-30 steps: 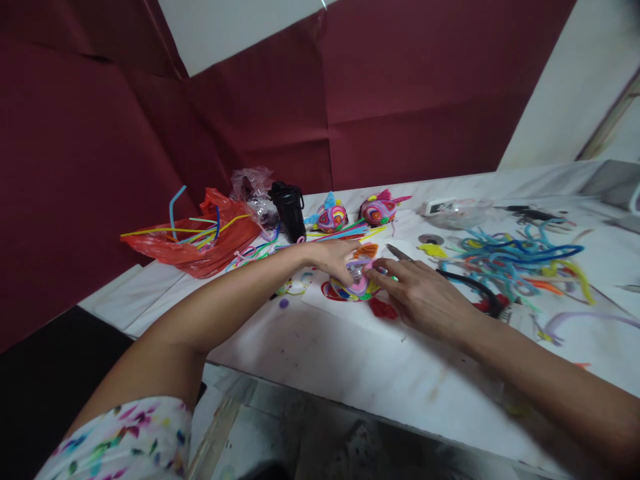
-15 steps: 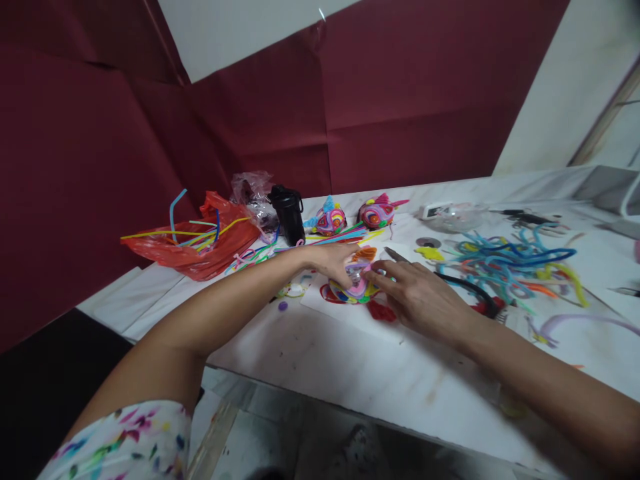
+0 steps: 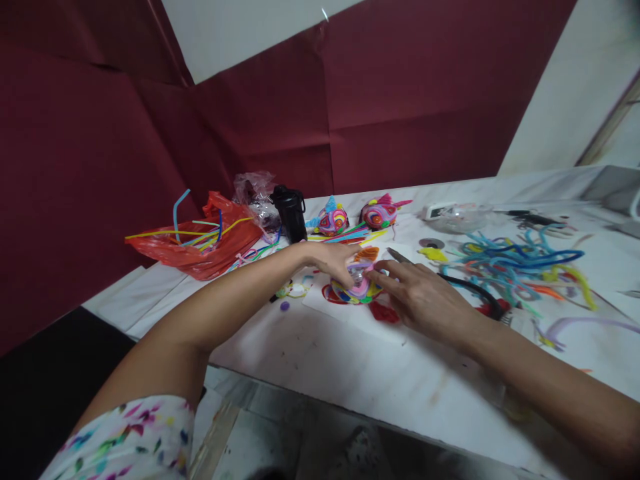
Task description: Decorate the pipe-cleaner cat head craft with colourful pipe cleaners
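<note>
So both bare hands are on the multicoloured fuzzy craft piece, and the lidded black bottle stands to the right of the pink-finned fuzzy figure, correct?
Not quite: the head view shows the bottle to the left of the pink-finned figure. The left hand and right hand are on the craft piece.

The craft piece (image 3: pixel 359 291), partly hidden, lay nearer the table's front edge than the black bottle (image 3: pixel 291 217) and to its right, its pink, purple, yellow, green and blue bands curving around a shiny clear middle.
</note>
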Motion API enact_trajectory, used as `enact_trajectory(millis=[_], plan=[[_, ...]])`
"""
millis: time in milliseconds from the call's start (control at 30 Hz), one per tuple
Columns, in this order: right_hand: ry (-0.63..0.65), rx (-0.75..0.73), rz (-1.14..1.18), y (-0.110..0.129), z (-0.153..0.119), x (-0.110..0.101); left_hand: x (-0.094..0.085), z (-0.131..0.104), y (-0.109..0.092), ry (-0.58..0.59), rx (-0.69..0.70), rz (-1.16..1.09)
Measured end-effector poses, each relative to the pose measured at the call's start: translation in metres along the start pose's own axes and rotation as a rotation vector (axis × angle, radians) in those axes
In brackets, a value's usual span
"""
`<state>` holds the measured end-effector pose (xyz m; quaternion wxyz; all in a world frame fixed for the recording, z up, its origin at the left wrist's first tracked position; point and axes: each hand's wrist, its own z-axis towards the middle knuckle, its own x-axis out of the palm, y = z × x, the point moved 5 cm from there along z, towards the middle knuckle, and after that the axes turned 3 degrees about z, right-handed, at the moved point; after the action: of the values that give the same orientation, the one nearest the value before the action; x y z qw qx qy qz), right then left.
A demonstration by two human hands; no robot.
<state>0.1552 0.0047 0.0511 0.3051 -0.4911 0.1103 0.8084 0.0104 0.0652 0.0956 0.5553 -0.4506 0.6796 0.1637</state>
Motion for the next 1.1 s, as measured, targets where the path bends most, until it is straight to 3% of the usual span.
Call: enact_trajectory(millis=[200,1100], plan=[[-0.016,-0.009,0.006,0.0,0.0,-0.001,-0.001,-0.001,0.0,0.057,0.005,-0.093],[0.023,0.038,0.173,-0.01,-0.001,0.004,-0.008,0.01,0.008,0.083,-0.013,0.059]])
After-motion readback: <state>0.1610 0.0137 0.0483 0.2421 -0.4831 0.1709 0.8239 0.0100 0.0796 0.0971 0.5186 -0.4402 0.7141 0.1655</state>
